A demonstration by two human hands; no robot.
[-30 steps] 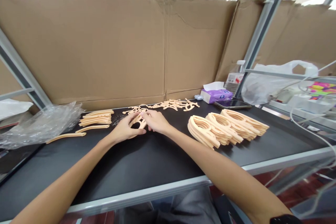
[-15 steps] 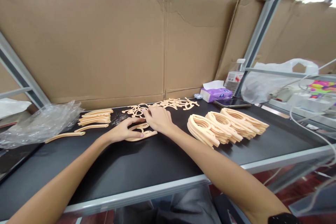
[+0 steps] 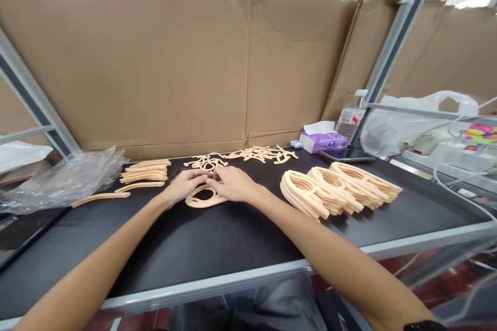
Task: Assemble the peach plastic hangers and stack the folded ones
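Note:
A flat, pale wood-coloured piece with a round opening (image 3: 202,204) lies on the black table, its right part covered by my right hand. My left hand (image 3: 185,186) is closed, its fingertips pressed together at the piece's far rim. Fingertips of my right hand (image 3: 232,184) meet those of the left there, also closed. What is pinched between them is too small and hidden to make out. Just beyond the hands lies a loose heap of small curved pieces (image 3: 209,161). Thin curved strips (image 3: 146,170) are stacked left of my left hand.
Several stacks of ring-shaped pieces (image 3: 305,194) stand on the right. Behind them are a phone (image 3: 347,154), a purple tissue pack (image 3: 324,141) and a bottle (image 3: 350,116). Crumpled clear plastic (image 3: 70,178) lies at left. A cardboard wall (image 3: 163,72) closes the back.
My hands have drawn together at the ring-shaped piece's far rim. The left fingers, spread over the piece before, are now pinched, and its round opening shows more.

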